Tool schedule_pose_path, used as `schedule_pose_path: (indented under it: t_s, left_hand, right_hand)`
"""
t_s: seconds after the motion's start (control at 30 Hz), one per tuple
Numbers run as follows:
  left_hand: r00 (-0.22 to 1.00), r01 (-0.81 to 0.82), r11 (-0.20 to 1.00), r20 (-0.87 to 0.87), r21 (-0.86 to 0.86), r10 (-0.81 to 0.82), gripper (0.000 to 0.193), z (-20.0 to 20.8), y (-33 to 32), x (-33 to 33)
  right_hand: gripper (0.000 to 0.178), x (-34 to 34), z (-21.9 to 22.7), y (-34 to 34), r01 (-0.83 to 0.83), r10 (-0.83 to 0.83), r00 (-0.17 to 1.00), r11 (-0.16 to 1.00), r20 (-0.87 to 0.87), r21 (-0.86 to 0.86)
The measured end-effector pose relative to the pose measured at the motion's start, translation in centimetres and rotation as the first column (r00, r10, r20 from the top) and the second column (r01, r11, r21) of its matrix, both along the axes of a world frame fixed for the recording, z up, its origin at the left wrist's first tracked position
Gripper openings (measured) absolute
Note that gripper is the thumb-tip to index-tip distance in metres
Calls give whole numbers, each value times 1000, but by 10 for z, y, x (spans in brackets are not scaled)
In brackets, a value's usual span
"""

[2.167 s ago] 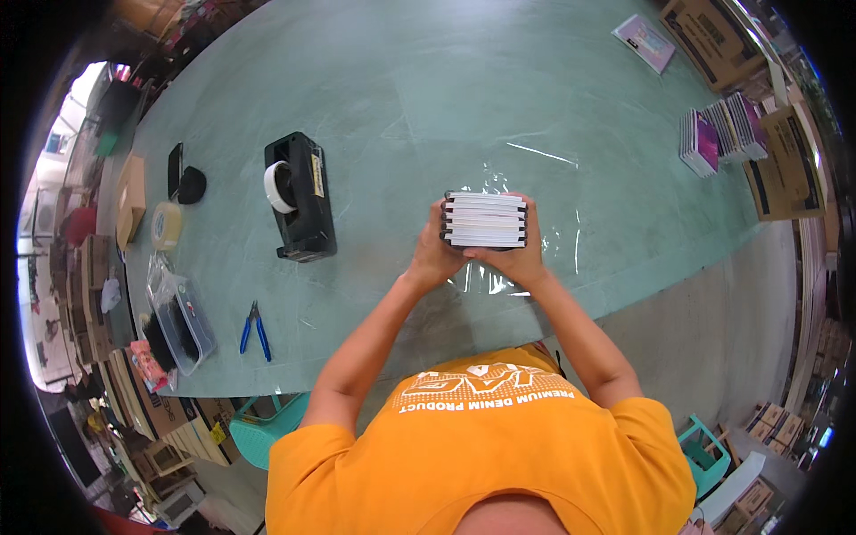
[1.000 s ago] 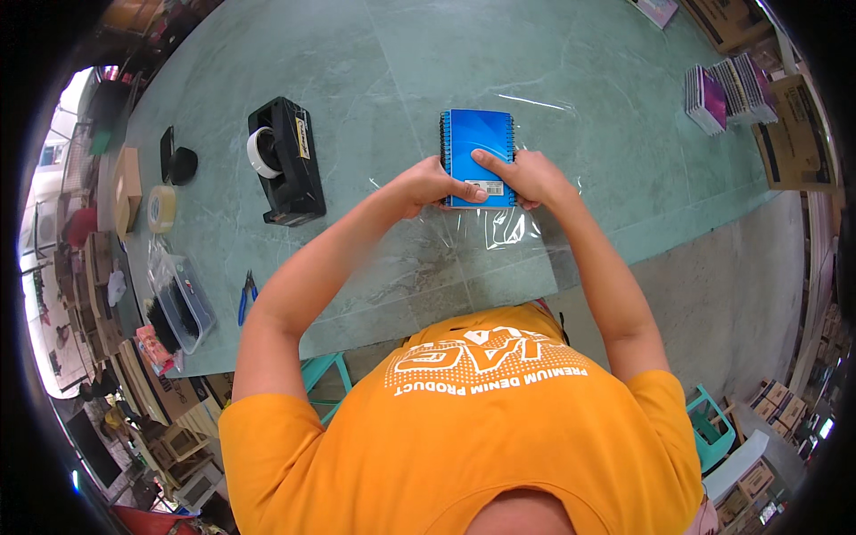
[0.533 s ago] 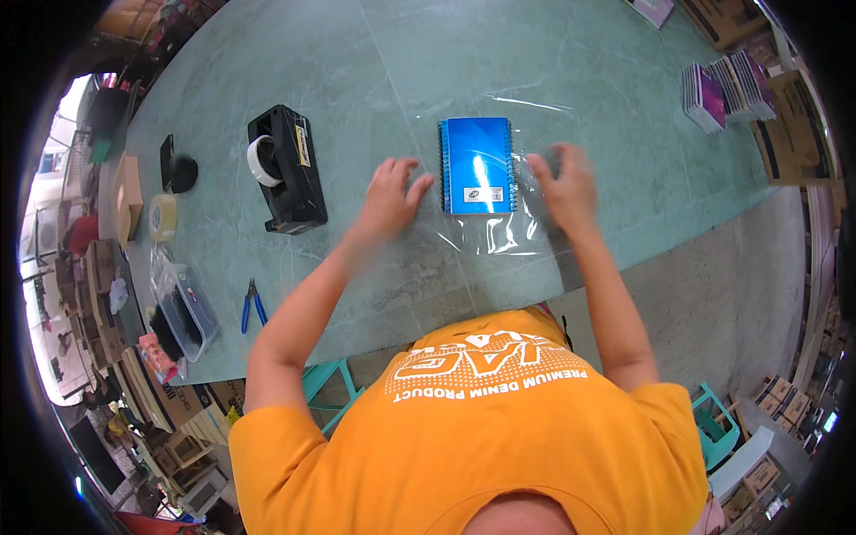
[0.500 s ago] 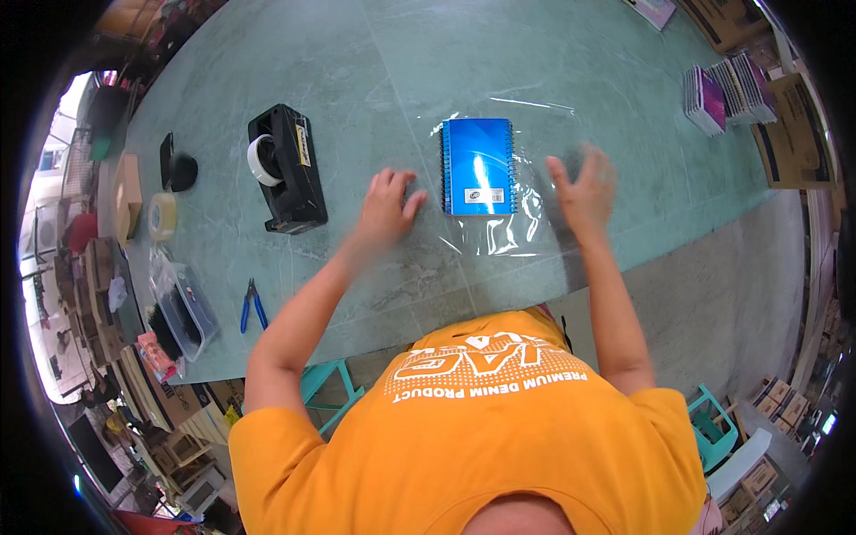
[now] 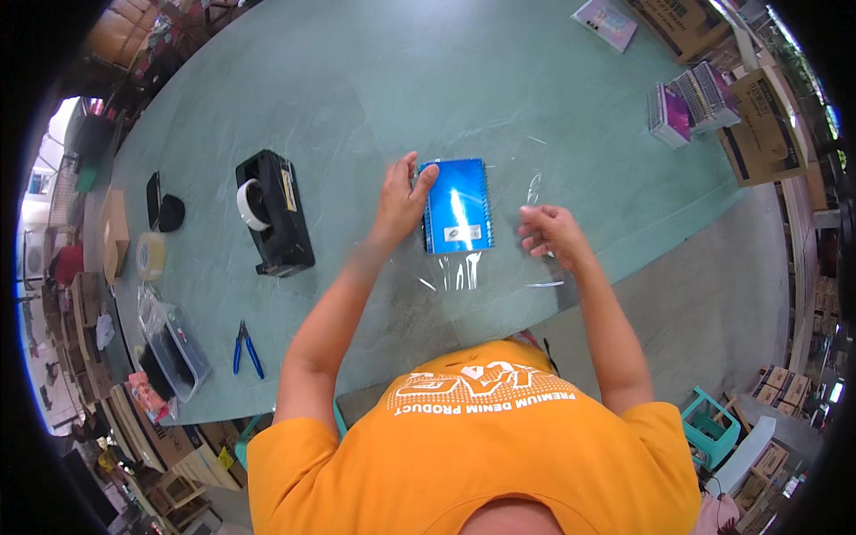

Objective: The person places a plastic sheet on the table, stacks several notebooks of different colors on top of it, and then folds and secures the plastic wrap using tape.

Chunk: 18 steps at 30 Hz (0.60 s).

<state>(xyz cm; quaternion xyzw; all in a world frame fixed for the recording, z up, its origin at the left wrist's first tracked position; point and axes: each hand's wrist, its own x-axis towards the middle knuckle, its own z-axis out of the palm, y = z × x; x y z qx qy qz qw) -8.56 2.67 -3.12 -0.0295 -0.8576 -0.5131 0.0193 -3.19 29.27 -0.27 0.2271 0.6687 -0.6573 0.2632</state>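
A blue spiral-bound notebook [image 5: 459, 205] with a small white label lies on a sheet of clear plastic film [image 5: 459, 272], whose creases shine around it. My left hand [image 5: 401, 203] is at the notebook's left side, fingers stretched and thumb apart, the thumb tip touching its upper left edge. To the right of the notebook, my right hand [image 5: 555, 235] hovers at the film's right edge with its fingers curled together. Whether the film is pinched between those fingertips is hard to make out.
Left of my hands stand a black tape dispenser [image 5: 278, 214], blue-handled pliers [image 5: 248, 349], a tape roll [image 5: 150, 256] and a clear plastic bin [image 5: 183, 357]. Stacked purple spiral notebooks [image 5: 691, 102] sit beside a cardboard box [image 5: 762, 127] at the far right of the green table [image 5: 357, 98].
My left hand has moved right so its thumb meets the notebook. My right hand has come nearer and its spread fingers have curled in. The whole view has shifted somewhat.
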Motion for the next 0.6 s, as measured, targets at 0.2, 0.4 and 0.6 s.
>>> schedule_pose_path:
  t_s: [0.2, 0.4, 0.6]
  left_hand:
    - [998, -57, 995, -40, -80, 54, 73, -6, 15, -4]
    - [997, -16, 1000, -72, -14, 15, 72, -7, 31, 4]
    - [987, -9, 984, -157, -181, -20, 67, -12, 19, -6]
  right_hand:
    - [27, -18, 56, -47, -343, 539, 804, 765, -251, 545]
    - [20, -18, 23, -102, -327, 745, 583, 580, -324, 746]
    - [19, -9, 25, -131, -368, 797, 599, 360, -77, 858]
